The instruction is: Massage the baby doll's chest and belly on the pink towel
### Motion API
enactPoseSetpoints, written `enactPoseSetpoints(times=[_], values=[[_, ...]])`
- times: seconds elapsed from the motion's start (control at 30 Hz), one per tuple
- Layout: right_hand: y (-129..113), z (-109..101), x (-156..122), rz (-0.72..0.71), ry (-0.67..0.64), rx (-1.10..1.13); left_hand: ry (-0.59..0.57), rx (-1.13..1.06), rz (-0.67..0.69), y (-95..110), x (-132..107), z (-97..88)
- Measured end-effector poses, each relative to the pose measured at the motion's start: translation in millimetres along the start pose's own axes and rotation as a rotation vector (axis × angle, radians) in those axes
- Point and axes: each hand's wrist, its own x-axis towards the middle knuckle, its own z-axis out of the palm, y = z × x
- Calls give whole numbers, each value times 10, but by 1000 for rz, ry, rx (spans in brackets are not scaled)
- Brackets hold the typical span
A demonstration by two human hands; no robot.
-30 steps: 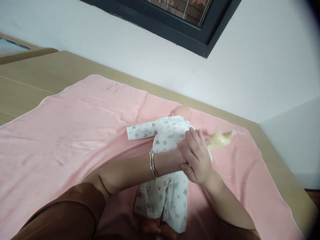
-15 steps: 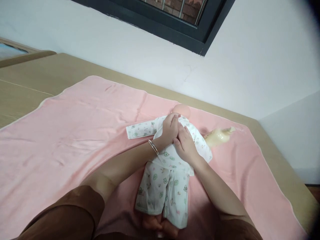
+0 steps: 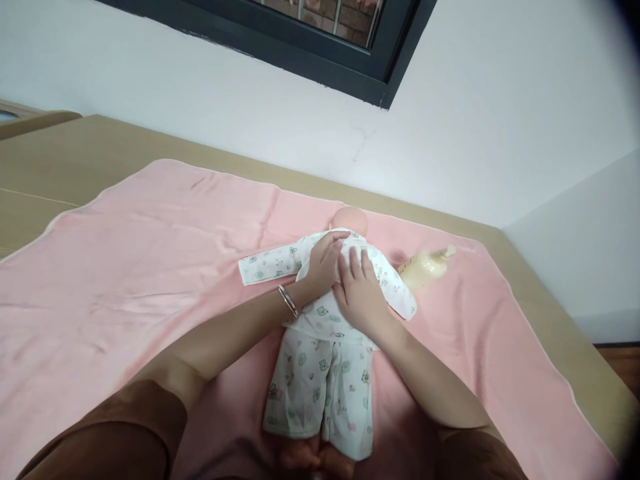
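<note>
A baby doll (image 3: 351,219) lies on its back on a pink blanket (image 3: 150,267), dressed in a white printed top (image 3: 385,277) and matching trousers (image 3: 320,387). My left hand (image 3: 323,263), with a bangle at the wrist, rests on the doll's chest with its fingers curled onto the fabric near the collar. My right hand (image 3: 357,293) lies flat beside it, fingers stretched over the top's front. One empty sleeve (image 3: 267,265) lies out to the left. The doll's bare arm (image 3: 425,265) sticks out to the right. Its feet (image 3: 315,460) show at the bottom edge.
The blanket covers a wooden surface (image 3: 75,147) that runs up to a white wall (image 3: 500,120). A dark window frame (image 3: 310,47) is set in the wall above. My brown sleeves (image 3: 100,440) fill the lower corners.
My right hand let go of the doll's right arm and came to the chest. My left hand slid up to the collar. Both now rest on the top's front.
</note>
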Motion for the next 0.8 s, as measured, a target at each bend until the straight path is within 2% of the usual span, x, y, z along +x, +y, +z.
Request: enactPoseSetpoints(times=[0.1,0.17,0.23,0.3,0.4,0.47,0.63,0.7,0.8], values=[[112,-24,112,-246,-28,18,-17,2,36,-17,-8,-10],[274,-31,242,-320,-39,70,-18,8,50,-26,-2,-12],[415,-15,353,-286,-11,129,-29,25,71,-25,10,-12],[473,20,396,-172,40,160,-40,43,86,-18,20,-10],[385,67,309,13,108,138,-32,57,86,-16,23,-8],[254,75,186,51,130,108,-24,55,90,-24,15,-8],[19,45,-38,-109,56,32,-15,21,82,-30,-15,-6],[56,32,-5,-194,32,26,-13,38,68,-15,-20,-7],[245,21,153,-329,14,81,-26,90,38,12,-12,-20]])
